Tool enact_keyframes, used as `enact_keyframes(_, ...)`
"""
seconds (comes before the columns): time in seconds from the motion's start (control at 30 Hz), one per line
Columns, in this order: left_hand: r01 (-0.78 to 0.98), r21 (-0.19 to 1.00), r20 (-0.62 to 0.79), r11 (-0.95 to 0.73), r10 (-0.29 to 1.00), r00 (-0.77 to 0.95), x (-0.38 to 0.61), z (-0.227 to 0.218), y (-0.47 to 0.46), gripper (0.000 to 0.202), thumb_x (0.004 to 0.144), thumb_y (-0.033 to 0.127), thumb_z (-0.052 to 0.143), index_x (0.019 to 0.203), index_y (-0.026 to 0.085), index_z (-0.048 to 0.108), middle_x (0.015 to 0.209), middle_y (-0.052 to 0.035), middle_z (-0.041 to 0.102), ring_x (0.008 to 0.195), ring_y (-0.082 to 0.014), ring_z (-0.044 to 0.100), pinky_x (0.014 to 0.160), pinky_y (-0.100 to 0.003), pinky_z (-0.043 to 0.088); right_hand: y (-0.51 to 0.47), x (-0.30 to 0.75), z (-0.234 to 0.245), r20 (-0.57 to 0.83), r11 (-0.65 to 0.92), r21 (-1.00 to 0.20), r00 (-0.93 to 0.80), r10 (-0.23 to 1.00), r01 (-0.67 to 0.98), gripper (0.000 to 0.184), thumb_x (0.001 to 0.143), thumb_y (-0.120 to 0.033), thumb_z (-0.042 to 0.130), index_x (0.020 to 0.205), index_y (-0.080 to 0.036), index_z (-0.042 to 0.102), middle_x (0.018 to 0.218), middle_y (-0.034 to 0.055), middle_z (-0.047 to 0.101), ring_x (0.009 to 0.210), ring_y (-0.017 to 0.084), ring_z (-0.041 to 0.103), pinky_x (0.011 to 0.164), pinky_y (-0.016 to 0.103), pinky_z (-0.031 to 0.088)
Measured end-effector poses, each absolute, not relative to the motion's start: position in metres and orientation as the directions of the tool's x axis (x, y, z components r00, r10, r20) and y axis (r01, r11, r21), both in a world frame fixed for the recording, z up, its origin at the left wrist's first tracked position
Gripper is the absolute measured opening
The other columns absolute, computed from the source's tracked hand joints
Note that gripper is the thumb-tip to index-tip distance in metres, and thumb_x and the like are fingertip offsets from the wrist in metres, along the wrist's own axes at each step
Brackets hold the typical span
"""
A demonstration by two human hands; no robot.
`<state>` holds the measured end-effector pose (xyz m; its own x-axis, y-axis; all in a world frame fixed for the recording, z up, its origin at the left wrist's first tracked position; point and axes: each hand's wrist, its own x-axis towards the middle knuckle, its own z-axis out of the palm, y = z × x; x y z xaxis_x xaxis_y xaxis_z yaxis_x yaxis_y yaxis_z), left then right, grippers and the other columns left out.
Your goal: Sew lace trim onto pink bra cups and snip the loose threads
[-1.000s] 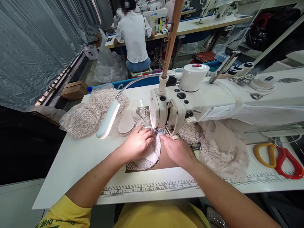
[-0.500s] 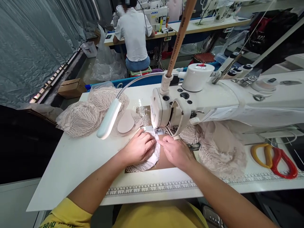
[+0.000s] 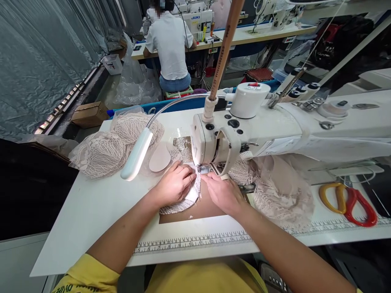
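A pale lace cup piece with a white panel and a curved edge lies under the needle end of a white sewing machine. My left hand rests over it, fingers bent and pressed together on the fabric. My right hand is closed at the piece's right edge, its index finger pointing to the presser foot. Whether its thumb pinches the edge is hidden. Loose threads stick out along the edge below the fingers. Beneath is a brown plate set in the white table.
Lace cups are heaped at the left, with an oval pad beside them. A lamp arches over the table. More lace and scissors lie right, near a printed ruler. A person sits ahead at another machine.
The lace piece has moved slightly forward and turned under the needle, baring more brown plate. Both hands have moved little, and my right fingers lie nearer the presser foot. The view has shifted slightly.
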<state>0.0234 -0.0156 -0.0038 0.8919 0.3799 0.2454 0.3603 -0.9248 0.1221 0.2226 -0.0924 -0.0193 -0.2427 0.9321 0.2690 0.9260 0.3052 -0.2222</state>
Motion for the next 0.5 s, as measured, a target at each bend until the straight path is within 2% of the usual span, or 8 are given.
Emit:
enact_keyframes(0.17,0.321,0.115,0.202,-0.94,0.339,0.919,0.025,-0.003,-0.019,0.034,0.09,0.016,0.045,0.123,0.013,0.056,0.123,-0.0142,0.058,0.113,-0.0261,0.052,0.106,-0.049,0.032,-0.09,0.223,-0.018,0.268,0.244,-0.228,-0.18,0.946,0.943,0.036,0.088,-0.01,0.041,0.109,-0.019,0.068,0.091,0.0074,0.07,0.08,0.021,0.06,0.071,0.031,0.044)
enact_keyframes(0.27,0.288,0.129,0.191,-0.949,0.309,0.932,0.025,-0.006,-0.019,0.037,0.089,0.016,0.047,0.125,0.014,0.055,0.126,-0.0146,0.058,0.115,-0.0277,0.051,0.105,-0.051,0.033,-0.091,0.222,-0.017,0.284,0.257,-0.23,-0.188,0.94,0.939,0.036,0.088,-0.01,0.04,0.111,-0.02,0.067,0.096,0.007,0.07,0.078,0.02,0.06,0.068,0.03,0.043)
enact_keyframes(0.33,0.279,0.149,0.221,-0.949,0.307,0.926,0.024,-0.009,-0.02,0.037,0.089,0.015,0.047,0.125,0.013,0.056,0.127,-0.0146,0.058,0.114,-0.0277,0.051,0.102,-0.049,0.038,-0.092,0.222,-0.015,0.276,0.29,-0.22,-0.225,0.934,0.932,0.037,0.089,-0.012,0.041,0.113,-0.022,0.067,0.098,0.0051,0.07,0.073,0.017,0.058,0.064,0.029,0.041)
enact_keyframes(0.5,0.291,0.186,0.298,-0.939,0.336,0.893,0.022,-0.017,-0.021,0.036,0.091,0.015,0.045,0.125,0.01,0.056,0.128,-0.0136,0.059,0.111,-0.0266,0.053,0.091,-0.041,0.049,-0.094,0.219,-0.014,0.241,0.3,-0.149,-0.259,0.935,0.942,0.035,0.089,-0.012,0.043,0.111,-0.022,0.068,0.089,0.0036,0.069,0.067,0.015,0.055,0.057,0.028,0.034)
